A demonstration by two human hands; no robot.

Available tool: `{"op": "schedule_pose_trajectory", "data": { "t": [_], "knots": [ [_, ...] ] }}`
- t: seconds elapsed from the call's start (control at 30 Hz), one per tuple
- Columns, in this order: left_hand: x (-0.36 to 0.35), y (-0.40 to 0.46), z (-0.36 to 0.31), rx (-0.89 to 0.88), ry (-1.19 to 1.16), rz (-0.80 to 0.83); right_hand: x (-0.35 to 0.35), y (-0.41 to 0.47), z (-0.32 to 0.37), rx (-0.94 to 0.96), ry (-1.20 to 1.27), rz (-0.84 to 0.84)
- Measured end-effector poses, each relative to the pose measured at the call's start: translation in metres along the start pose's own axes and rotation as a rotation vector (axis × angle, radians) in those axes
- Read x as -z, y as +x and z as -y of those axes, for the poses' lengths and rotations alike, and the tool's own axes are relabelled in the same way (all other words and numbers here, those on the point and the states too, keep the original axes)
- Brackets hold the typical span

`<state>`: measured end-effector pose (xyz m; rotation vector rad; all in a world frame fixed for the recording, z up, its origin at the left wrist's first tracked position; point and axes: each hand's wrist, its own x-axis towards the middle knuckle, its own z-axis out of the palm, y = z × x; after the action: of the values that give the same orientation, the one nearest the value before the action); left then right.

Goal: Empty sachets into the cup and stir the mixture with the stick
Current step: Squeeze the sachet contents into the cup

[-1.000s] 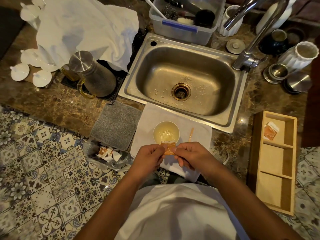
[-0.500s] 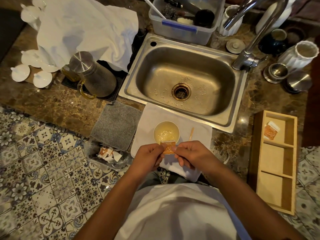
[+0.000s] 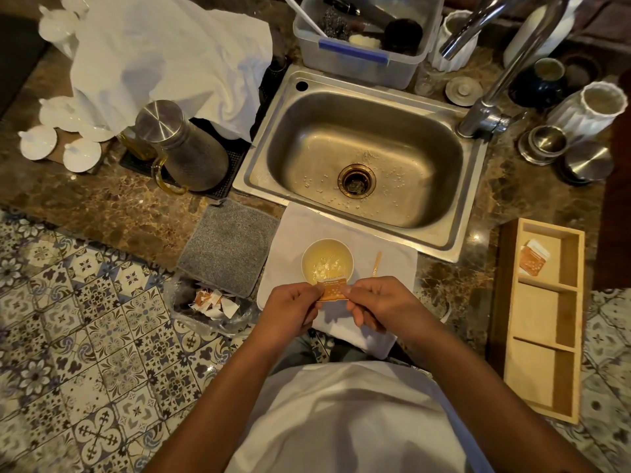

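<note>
Head view: my left hand (image 3: 294,310) and right hand (image 3: 381,303) pinch an orange sachet (image 3: 332,290) just beside the cup's (image 3: 327,261) near rim.

The cup stands on a white cloth (image 3: 392,264) at the counter edge, the stick (image 3: 377,264) beside it, the sink (image 3: 362,158) beyond.

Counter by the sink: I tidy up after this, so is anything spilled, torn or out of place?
No spill shows. Torn sachet scraps lie in a clear bag left of the cup. The white cloth under the cup overhangs the counter edge. The stick lies on that cloth.
</note>
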<state>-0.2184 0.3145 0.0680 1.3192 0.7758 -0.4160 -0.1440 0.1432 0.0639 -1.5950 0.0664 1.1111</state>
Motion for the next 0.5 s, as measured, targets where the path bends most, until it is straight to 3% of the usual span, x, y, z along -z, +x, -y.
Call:
{"op": "schedule_pose_trajectory", "data": {
  "t": [0.5],
  "knots": [
    [0.0023, 0.0046, 0.0015, 0.036, -0.04, -0.029, 0.0004, 0.0073, 0.0038, 0.0, 0.026, 0.021]
  ]
}}
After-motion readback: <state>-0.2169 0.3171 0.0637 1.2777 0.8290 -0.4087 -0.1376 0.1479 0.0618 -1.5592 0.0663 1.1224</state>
